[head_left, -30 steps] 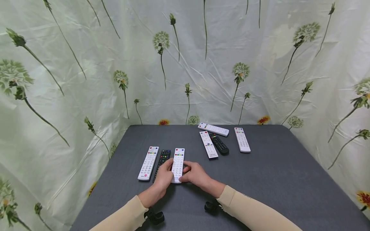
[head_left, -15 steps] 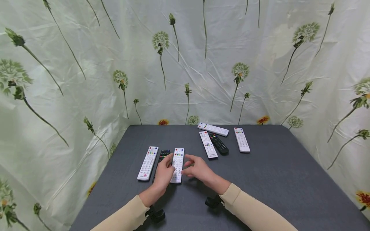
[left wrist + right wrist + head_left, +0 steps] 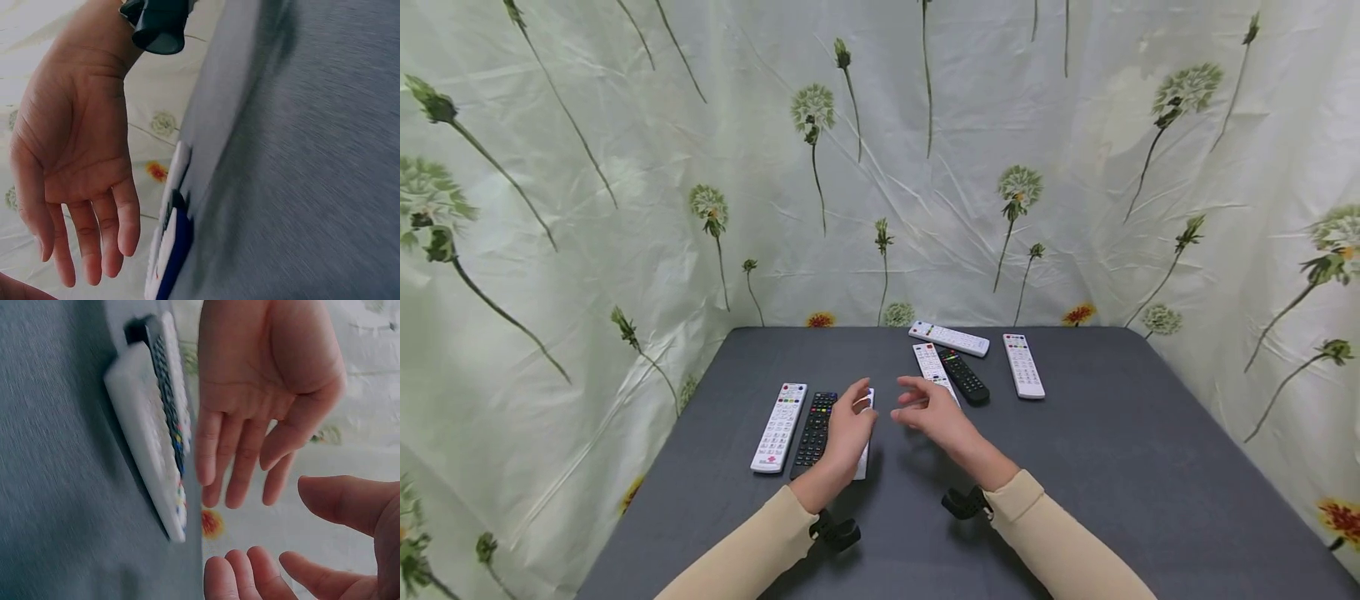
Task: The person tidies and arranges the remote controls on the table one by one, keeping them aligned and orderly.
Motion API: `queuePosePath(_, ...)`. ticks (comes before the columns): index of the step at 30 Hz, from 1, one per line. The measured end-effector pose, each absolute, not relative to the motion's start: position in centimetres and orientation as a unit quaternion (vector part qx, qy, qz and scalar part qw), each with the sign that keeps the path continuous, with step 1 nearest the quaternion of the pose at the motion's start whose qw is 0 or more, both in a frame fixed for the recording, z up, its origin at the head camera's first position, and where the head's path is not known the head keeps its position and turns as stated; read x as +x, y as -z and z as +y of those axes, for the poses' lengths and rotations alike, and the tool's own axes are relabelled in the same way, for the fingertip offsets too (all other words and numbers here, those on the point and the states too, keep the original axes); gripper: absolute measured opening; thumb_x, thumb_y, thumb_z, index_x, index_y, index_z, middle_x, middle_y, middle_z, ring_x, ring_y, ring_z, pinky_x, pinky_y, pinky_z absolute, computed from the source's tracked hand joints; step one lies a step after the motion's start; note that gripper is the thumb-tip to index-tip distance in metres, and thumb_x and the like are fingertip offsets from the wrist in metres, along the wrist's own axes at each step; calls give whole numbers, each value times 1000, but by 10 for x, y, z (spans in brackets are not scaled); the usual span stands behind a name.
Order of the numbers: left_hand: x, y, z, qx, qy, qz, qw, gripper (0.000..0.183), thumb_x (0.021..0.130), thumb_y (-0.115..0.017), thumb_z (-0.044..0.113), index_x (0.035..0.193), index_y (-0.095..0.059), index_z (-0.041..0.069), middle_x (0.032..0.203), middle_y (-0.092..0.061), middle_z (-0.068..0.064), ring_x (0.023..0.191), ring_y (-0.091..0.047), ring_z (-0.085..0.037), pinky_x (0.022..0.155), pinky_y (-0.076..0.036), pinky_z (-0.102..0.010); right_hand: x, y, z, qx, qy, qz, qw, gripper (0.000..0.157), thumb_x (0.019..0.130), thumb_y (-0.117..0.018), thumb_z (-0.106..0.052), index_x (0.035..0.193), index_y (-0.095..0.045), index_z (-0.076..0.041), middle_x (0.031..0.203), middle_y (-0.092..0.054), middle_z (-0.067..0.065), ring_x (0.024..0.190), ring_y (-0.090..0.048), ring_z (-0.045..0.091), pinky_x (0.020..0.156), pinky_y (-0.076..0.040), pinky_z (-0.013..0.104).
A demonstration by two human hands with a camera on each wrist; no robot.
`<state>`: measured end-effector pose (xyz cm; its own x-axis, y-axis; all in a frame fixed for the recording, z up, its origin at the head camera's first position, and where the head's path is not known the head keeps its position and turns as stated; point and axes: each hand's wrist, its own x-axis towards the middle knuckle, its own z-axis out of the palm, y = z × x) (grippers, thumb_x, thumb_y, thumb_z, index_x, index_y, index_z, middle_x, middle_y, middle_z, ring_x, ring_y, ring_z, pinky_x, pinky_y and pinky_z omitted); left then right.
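Both hands are raised over the table with relaxed fingers and hold nothing. My left hand [image 3: 850,429] hovers above a white remote control [image 3: 861,468], hiding most of it in the head view. Left of that lie a black remote control [image 3: 814,433] and another white remote [image 3: 779,429], roughly parallel. My right hand [image 3: 942,418] is across a small gap, palm facing the left hand, overlapping the lower end of a farther white remote [image 3: 931,360]. In the right wrist view the near white remote [image 3: 140,425] lies flat beside the black one [image 3: 164,381], away from both hands.
Farther back, a black remote [image 3: 966,379] lies against that farther white one, with a white remote [image 3: 949,338] behind them. Another white remote [image 3: 1024,367] lies to the right. The dark grey table [image 3: 1112,467] ends at a flower-patterned curtain [image 3: 955,208].
Both hands have come off the near white remote, first the right hand, then the left, and have risen. The right hand has moved away to the right; the remote stays in place.
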<state>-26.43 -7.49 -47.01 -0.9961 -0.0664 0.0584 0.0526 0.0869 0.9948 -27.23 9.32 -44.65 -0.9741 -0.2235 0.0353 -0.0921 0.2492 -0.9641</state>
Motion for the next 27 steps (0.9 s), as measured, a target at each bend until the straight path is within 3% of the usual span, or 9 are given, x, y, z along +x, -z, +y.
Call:
queuePosePath(5, -274, 468, -52, 11, 675, -737, 38, 61, 86, -53, -5, 146, -50, 5, 146, -48, -24, 133, -46, -42, 103, -42, -55, -280, 446, 110, -71, 607, 791, 29, 53, 89, -72, -8, 140, -58, -7, 116, -64, 20, 93, -65, 22, 84, -53, 52)
queuePosePath(15, -293, 465, -17, 26, 726, -687, -5, 65, 82, -52, -7, 146, -50, 3, 147, -45, -25, 131, -46, -39, 96, -45, -47, -292, 439, 134, -47, 608, 792, -9, 48, 93, -66, -8, 139, -57, -3, 112, -65, 19, 94, -64, 22, 87, -52, 52)
queuePosePath(22, -299, 469, 0, 47, 748, -661, -22, 68, 79, -50, -11, 146, -46, -4, 144, -45, -29, 107, -55, -30, 95, -46, -49, -301, 445, 147, -28, 578, 815, -28, 46, 94, -64, -8, 139, -57, -1, 113, -66, 18, 98, -60, 25, 80, -51, 37)
queuePosePath(27, -303, 475, 13, 68, 748, -660, -31, 70, 78, -49, -12, 147, -45, -4, 143, -46, -28, 103, -57, -28, 90, -48, -44, -305, 454, 153, -7, 544, 839, -23, 50, 95, -63, -11, 143, -53, -1, 118, -64, 20, 106, -59, 31, 85, -47, 41)
